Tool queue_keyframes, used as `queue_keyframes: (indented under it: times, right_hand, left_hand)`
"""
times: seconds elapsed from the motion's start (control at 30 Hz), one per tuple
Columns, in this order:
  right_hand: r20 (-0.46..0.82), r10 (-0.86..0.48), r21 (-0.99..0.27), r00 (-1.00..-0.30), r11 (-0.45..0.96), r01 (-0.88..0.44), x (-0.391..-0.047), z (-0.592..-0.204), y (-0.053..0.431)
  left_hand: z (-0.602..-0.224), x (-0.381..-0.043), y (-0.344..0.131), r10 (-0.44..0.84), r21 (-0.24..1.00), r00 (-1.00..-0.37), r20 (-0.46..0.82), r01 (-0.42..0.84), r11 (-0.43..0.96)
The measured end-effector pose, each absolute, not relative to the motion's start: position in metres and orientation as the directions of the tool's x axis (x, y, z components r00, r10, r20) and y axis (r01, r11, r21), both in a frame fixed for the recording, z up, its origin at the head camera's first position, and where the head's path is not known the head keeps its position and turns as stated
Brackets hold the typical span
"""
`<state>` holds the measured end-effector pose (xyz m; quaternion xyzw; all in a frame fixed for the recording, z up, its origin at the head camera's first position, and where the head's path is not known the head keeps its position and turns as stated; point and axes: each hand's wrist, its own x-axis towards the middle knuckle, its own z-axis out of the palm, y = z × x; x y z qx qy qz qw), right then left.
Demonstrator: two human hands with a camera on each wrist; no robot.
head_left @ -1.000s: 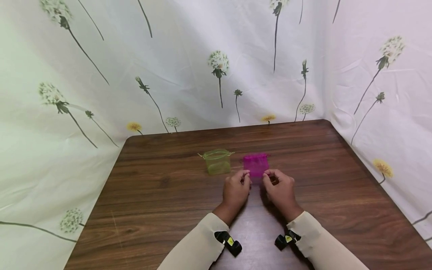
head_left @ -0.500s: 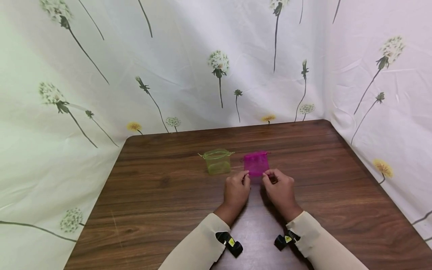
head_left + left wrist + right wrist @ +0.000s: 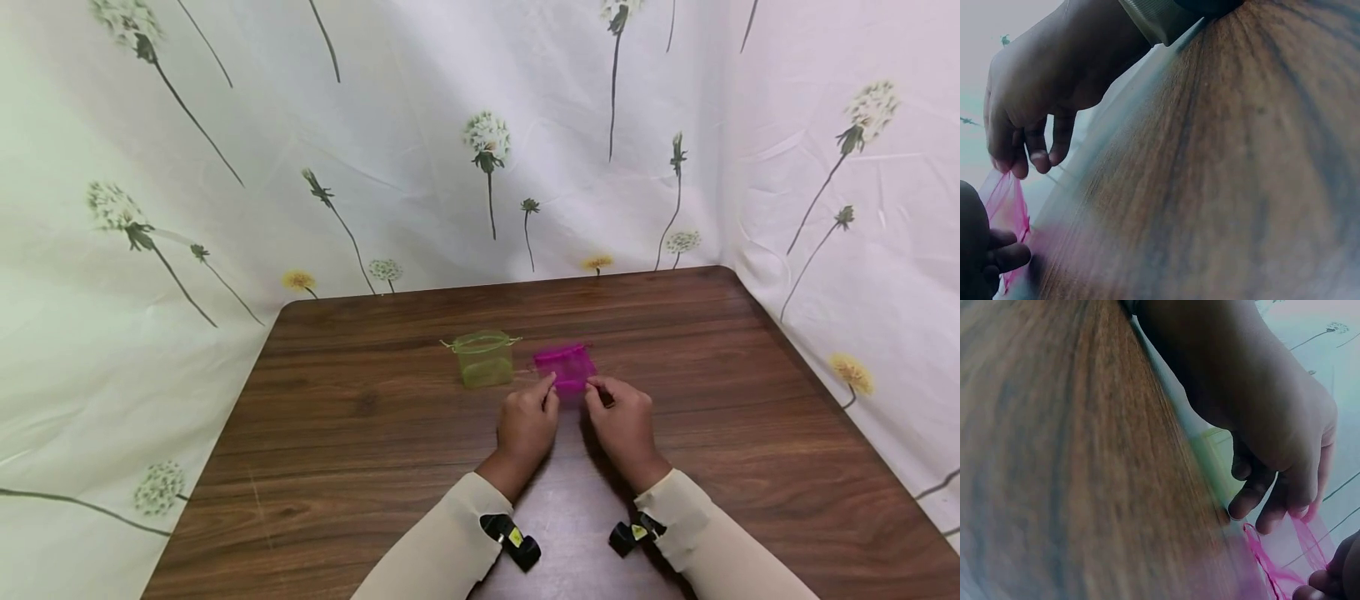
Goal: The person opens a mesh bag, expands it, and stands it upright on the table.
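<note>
A sheer magenta organza drawstring pouch (image 3: 562,367) lies on the table, its drawstring edge at the far side and slightly askew. My left hand (image 3: 527,421) is at its near left corner, thumb and index finger pinching the fabric. Opposite, my right hand (image 3: 624,423) pinches the near right corner. Across the left wrist view, the right hand (image 3: 1041,94) grips pink mesh at its fingertips. The right wrist view has the left hand (image 3: 1272,425) large, with the pouch's thin fabric (image 3: 1272,565) stretched below its fingers. The fingertips partly hide the pouch's near edge.
A sheer green drawstring pouch (image 3: 485,362) with its cords out to both sides lies just left of the magenta one. The brown wood-grain table (image 3: 360,467) ends at a white flower-printed curtain (image 3: 420,167) behind and along the sides.
The magenta pouch's far edge has shifted a little left and nearer, and the pouch now sits more tilted. My left fingertips have edged forward slightly; the right hand stays nearly in place.
</note>
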<state>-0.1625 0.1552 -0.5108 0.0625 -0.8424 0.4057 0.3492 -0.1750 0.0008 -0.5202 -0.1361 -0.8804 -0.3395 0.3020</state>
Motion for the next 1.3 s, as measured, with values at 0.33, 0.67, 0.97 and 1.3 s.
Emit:
queue_keyframes:
  times: [0.33,0.67,0.97,1.3]
  right_hand:
    - [0.595,0.166,-0.639,-0.787,0.692,-0.337,-0.1606,-0.5115,0.155]
    - [0.644,0.161,-0.621,-0.748,0.68,-0.389,-0.1615,-0.512,0.1574]
    - [0.629,0.202,-0.636,-0.75,0.689,-0.348,-0.1612,-0.5126,0.1595]
    - [0.48,0.239,-0.781,-0.844,0.555,-0.287,-0.1609,-0.5067,0.1611]
  left_hand:
    - [-0.5209,-0.1742,0.0004,0.073,0.445,-0.772,0.631,0.437,0.781]
    - [-0.5202,-0.1732,0.001,0.063,0.466,-0.757,0.651,0.464,0.753]
    - [-0.5224,-0.1733,0.0001,0.096,0.419,-0.726,0.681,0.493,0.763]
    - [-0.5237,-0.1752,0.0004,0.079,0.45,-0.733,0.675,0.494,0.744]
